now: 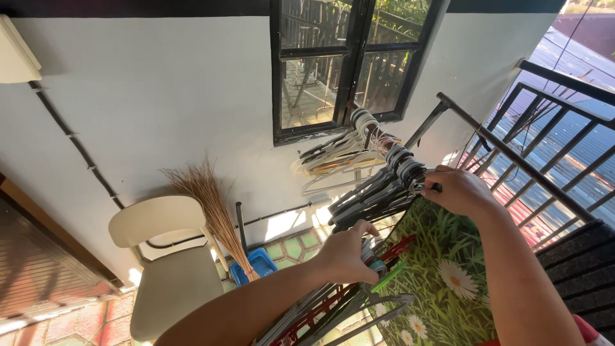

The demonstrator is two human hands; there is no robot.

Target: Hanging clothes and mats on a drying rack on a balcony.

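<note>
The left hand [346,251] is curled shut around a bundle of hangers [333,301], grey, red and green plastic ones, whose long axis runs from the lower left up toward the rail [512,157]. The right hand [458,191] pinches the hooks of a second bunch of dark grey hangers [375,192] at the rail's near end; these fan down and leftward. A third, pale bunch [339,157] hangs farther along. Beneath the rail hangs a cloth [442,269] printed with grass and daisies. A beige chair [168,256] and a straw broom [208,198] stand by the wall.
</note>
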